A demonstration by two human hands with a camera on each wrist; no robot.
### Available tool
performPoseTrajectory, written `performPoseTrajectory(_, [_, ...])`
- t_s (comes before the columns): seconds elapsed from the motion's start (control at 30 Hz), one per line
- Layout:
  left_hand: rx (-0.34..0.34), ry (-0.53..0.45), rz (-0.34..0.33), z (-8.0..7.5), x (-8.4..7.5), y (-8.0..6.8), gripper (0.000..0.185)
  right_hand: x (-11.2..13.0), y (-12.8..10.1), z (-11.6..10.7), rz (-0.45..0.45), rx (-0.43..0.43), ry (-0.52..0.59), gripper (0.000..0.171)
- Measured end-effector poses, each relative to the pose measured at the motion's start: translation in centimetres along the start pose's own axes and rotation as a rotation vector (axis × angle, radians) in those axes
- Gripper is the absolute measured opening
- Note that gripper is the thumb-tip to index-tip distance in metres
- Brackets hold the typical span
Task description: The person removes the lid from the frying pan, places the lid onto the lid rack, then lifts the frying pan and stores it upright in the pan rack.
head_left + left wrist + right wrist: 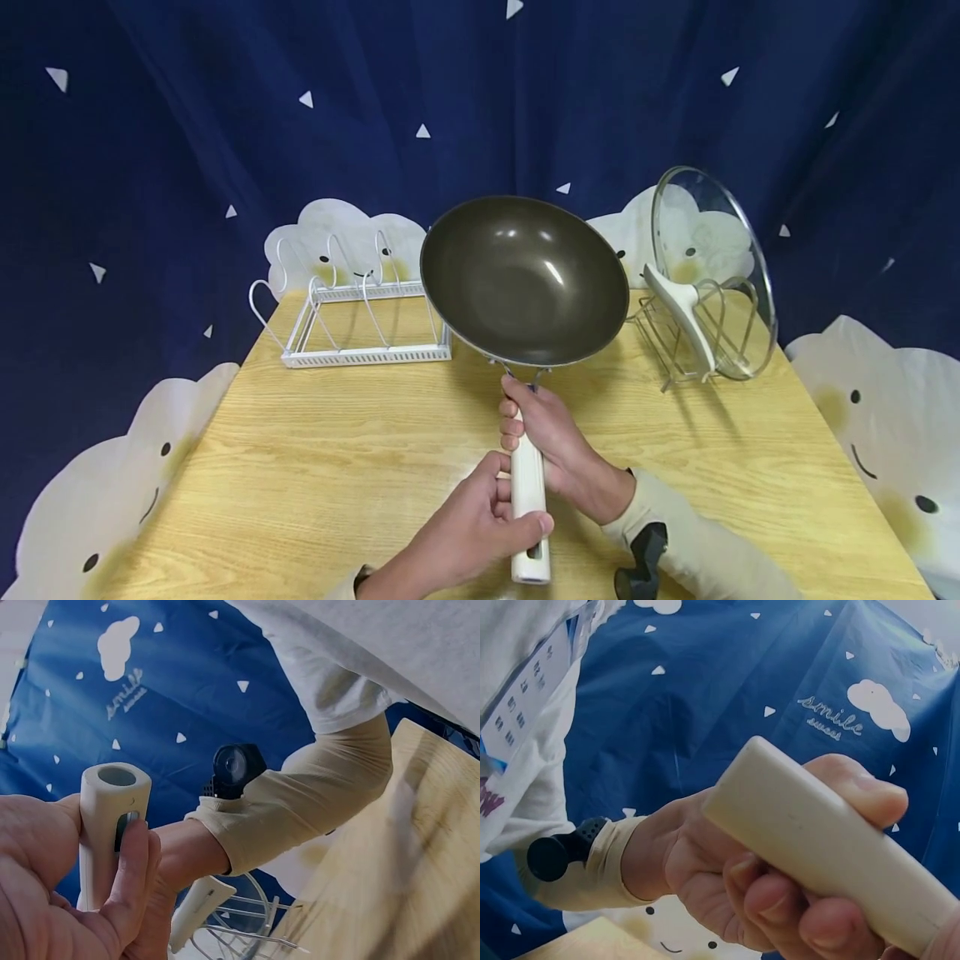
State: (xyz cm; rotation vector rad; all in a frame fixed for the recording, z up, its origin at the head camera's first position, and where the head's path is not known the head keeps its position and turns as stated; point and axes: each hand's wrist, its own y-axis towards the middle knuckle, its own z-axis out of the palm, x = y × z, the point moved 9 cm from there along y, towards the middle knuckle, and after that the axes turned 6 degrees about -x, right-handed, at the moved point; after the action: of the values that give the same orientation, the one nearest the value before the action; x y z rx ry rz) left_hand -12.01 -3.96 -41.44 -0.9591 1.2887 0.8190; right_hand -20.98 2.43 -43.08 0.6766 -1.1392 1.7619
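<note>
A dark non-stick wok (525,279) with a cream handle (528,492) is held up above the wooden table (300,467). My right hand (543,433) grips the upper part of the handle, just below the bowl. My left hand (480,521) grips the handle's lower end, thumb over its front. In the left wrist view the handle's hollow end (105,802) sticks up out of my left hand (45,885). The right wrist view shows the handle (817,832) close up, with my left hand (682,855) wrapped round it.
A white wire rack (360,329) stands empty at the back left of the table. At the back right a metal rack (678,346) holds a glass lid (712,267) upright on its edge. A dark blue curtain hangs behind.
</note>
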Motion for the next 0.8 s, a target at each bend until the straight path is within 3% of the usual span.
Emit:
performPoseTrajectory(0.37, [-0.038, 0.060, 0.018, -0.8, -1.7, -0.4, 0.049, 1.1, -0.2, 1.6, -0.001, 0.047, 0.000, 0.029])
performPoseTrajectory(0.8, [-0.035, 0.105, 0.040, -1.7, -3.5, -0.6, 0.048, 2.6, -0.4, 3.8, -0.007, 0.096, 0.005, 0.026])
